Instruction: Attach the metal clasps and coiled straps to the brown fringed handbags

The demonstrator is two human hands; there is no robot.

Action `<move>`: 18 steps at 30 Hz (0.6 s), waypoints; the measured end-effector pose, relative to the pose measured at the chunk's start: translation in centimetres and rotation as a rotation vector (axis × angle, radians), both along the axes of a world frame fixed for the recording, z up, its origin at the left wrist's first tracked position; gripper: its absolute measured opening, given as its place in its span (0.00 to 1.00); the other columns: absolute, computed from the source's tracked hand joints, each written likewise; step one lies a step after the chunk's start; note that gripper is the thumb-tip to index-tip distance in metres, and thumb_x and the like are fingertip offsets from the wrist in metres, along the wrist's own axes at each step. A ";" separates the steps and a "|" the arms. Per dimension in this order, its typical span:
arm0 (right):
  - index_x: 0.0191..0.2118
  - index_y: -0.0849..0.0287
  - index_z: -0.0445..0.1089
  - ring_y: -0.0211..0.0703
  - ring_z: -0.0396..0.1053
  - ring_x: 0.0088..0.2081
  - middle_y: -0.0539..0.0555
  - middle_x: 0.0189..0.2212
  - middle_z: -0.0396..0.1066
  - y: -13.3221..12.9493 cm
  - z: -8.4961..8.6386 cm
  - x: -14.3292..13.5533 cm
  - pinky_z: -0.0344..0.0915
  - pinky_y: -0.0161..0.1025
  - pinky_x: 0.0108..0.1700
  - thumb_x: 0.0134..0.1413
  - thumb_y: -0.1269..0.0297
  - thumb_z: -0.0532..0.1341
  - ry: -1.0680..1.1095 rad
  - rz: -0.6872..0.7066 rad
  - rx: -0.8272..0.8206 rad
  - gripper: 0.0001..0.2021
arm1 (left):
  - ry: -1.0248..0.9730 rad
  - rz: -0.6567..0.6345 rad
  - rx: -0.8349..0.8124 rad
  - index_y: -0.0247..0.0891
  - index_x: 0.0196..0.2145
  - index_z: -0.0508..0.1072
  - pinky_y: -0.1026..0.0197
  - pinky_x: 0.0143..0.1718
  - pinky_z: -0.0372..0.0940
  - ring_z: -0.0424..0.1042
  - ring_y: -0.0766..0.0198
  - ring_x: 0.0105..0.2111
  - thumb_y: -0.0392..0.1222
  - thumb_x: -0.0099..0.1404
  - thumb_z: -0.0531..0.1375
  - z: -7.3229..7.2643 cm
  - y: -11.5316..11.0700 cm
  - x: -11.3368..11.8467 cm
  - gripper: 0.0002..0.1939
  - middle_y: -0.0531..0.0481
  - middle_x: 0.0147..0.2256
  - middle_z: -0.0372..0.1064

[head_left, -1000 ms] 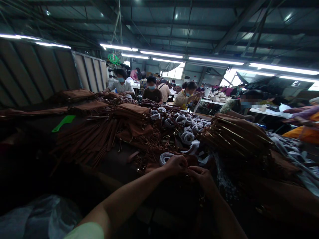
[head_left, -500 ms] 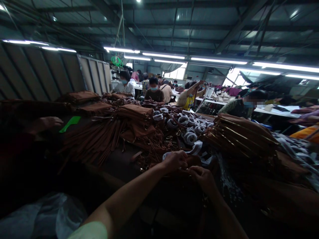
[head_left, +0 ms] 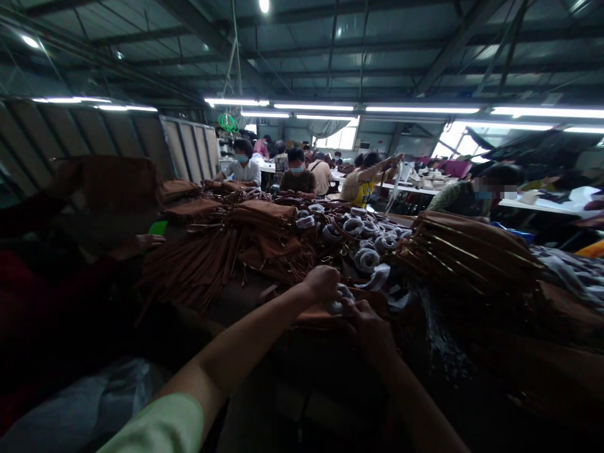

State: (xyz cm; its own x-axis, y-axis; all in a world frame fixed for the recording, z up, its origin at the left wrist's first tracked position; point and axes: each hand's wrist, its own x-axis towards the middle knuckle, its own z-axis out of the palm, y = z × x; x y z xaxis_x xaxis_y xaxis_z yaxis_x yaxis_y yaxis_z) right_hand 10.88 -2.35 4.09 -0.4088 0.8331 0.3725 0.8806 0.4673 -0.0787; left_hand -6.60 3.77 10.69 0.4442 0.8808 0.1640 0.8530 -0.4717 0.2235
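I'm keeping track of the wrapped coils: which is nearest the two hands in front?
The coil between the left hand and right hand; the other coils lie farther back.

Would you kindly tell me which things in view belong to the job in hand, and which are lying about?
Apparently in the job: brown piece, wrapped coil by the right hand.

Probably just about: pale sheeting, blue object, green rings.

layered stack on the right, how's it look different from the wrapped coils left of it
The layered stack is brown; the wrapped coils look whitish grey. The stack's pieces are packed together, with gold-coloured edges; the coils are rolled into loops. Both gather several similar pieces.
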 end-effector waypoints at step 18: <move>0.53 0.44 0.67 0.42 0.63 0.54 0.51 0.54 0.65 -3.7 -6.6 5.9 0.62 0.39 0.55 0.59 0.68 0.53 0.120 0.545 -0.118 0.19 | 0.036 -0.163 0.006 0.36 0.39 0.73 0.59 0.41 0.64 0.72 0.56 0.39 0.36 0.61 0.56 -4.7 -4.6 -2.7 0.09 0.44 0.38 0.72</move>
